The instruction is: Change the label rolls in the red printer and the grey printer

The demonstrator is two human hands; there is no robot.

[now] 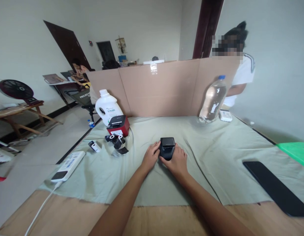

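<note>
A small black printer (167, 144) with a boxy body and a slot across its front sits on the pale green cloth (147, 186). My left hand (150, 155) grips its left side, fingers pressed to the edge. On the right side, my right hand (178, 160) wraps round it, with the thumb along the near lower edge. The printer's underside is hidden. To the left stands a red and black printer (118, 126), and in front of it lie paper rolls (120, 141) with a loose dark strip.
A white jug (108, 106) stands at back left, and a large water bottle (213, 100) at back right before a cardboard screen (157, 88). A power strip (68, 166) lies left, a dark phone-like slab (275, 186) right. A person (242, 70) is behind the screen.
</note>
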